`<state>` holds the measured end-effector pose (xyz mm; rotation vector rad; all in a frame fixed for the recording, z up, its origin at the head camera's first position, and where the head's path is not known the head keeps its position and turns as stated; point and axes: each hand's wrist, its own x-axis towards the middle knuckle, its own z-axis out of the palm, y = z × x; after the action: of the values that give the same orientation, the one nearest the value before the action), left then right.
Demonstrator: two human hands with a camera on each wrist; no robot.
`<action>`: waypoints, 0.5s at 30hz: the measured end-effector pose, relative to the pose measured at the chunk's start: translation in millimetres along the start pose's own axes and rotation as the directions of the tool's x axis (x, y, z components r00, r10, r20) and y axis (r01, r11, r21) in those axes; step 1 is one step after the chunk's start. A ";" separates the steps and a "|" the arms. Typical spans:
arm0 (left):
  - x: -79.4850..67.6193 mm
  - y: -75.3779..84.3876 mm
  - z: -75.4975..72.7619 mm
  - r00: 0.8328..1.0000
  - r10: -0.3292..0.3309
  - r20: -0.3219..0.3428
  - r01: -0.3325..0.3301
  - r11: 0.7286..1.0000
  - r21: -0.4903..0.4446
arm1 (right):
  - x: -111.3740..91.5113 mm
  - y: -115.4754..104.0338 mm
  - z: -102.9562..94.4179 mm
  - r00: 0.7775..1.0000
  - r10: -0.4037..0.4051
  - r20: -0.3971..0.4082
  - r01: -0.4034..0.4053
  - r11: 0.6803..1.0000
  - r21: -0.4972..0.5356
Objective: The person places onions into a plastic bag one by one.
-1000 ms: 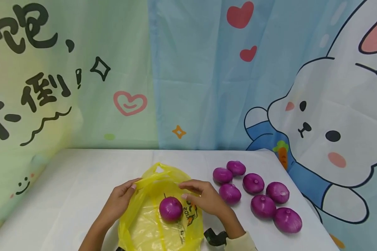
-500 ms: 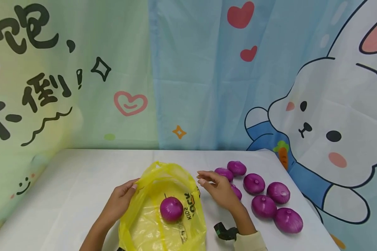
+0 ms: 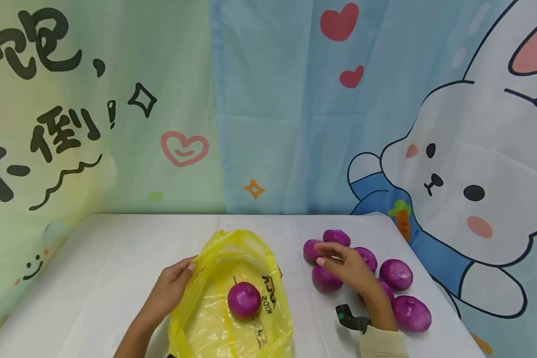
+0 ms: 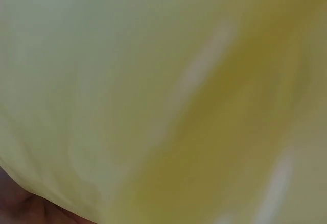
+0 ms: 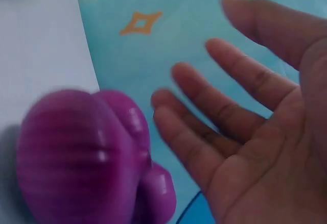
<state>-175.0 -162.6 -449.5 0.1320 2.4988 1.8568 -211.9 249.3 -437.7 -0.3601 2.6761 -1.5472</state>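
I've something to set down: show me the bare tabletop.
Bare: the white table left of the left hand, and a narrow strip between the yellow plastic bag and the clustered purple onions. Crowded: among those onions, near the right hand.

They wore a plain beige sleeve (image 3: 383, 343) on the right arm (image 3: 382, 309) and, just beside that sleeve, a kinda curvy black wrist gadget (image 3: 352, 320) with a little green patch (image 3: 341, 314).

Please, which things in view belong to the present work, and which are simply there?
Apparently in use: yellow translucent plastic bag, gripped by left hand; round purple onion inside it; seven round purple onions outside, near right hand.

Only background: flat white table; printed pastel fabric backdrop.
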 end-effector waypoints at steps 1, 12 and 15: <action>0.2 -0.3 0.0 1.000 -0.003 0.004 0.003 1.000 -0.010 | -1.1 1.5 -3.6 1.000 0.003 0.015 -0.003 1.000 -0.002; -0.8 -3.4 -4.5 1.000 0.004 0.002 -0.004 1.000 -0.008 | -7.2 20.0 -25.8 0.994 0.050 0.094 -0.046 0.998 -0.046; -0.3 -3.7 -5.3 1.000 0.002 0.004 -0.002 1.000 -0.009 | -5.2 21.8 -22.8 0.992 0.087 0.095 -0.080 0.994 -0.068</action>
<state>-175.2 -168.8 -451.5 0.1380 2.4885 1.8657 -214.0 280.2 -445.3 -0.3129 2.6340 -1.3870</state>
